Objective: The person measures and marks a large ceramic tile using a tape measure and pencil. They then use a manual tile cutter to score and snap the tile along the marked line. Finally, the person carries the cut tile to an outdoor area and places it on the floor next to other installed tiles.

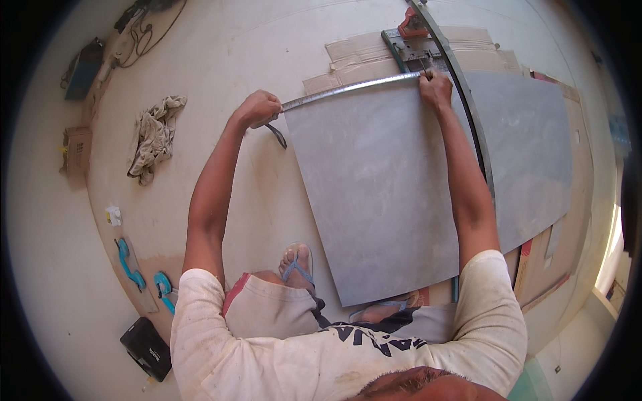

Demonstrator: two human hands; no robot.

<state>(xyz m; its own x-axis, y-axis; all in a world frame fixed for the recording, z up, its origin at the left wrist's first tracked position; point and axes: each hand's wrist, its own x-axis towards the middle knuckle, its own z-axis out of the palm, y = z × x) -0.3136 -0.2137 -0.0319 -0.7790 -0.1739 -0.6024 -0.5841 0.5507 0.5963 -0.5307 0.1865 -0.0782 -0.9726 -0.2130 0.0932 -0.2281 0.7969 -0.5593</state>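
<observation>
A large grey tile (374, 180) lies on the floor in front of me. The silver blade of a tape measure (354, 87) stretches along its far edge. My left hand (259, 109) is closed round the tape measure just past the tile's far left corner, its case mostly hidden; a dark strap (276, 136) hangs below the fingers. My right hand (437, 89) pinches the blade's other end near the cutter rail (468, 107). Something thin and dark sticks up from those fingers, too small to name. The long rail crosses over the tile, right of my right forearm.
The tile cutter's base with a red part (412, 24) sits on cardboard (354, 50) at the far side. Leftward lie a crumpled cloth (155, 137), blue suction lifters (128, 264), a black case (146, 349) and a cardboard box (77, 150). My sandalled foot (296, 266) is beside the tile.
</observation>
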